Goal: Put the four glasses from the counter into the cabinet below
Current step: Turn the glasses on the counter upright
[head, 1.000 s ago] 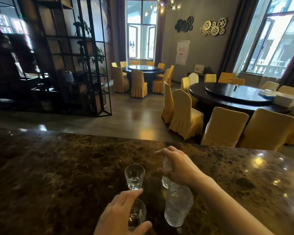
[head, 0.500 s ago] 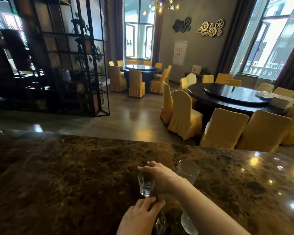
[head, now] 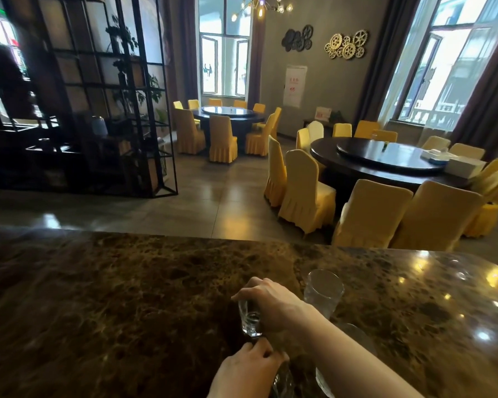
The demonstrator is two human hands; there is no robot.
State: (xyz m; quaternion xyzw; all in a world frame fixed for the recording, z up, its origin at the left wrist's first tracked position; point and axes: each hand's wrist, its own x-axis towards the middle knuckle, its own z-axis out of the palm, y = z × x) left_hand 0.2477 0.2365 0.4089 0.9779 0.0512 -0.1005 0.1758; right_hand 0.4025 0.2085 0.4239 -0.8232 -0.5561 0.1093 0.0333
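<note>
On the dark marble counter (head: 127,297) my right hand (head: 270,304) grips a small shot glass (head: 250,318) from above by its rim. Just behind that hand stands a tall clear tumbler (head: 323,293), upright and untouched. My left hand (head: 246,369), near the bottom edge, curls around a second small glass (head: 282,382), mostly hidden under the fingers. A further tall glass (head: 324,382) shows partly beneath my right forearm. The cabinet below is out of sight.
Beyond the counter's far edge lies a dining room with round dark tables (head: 385,162) and yellow-covered chairs (head: 308,193). A black metal shelf frame (head: 98,96) stands at the left. The counter stretches bare to the left and right of the glasses.
My right hand left the tall tumbler and took the small shot glass by its rim. My left hand closed over the nearer small glass. The view shifted slightly.
</note>
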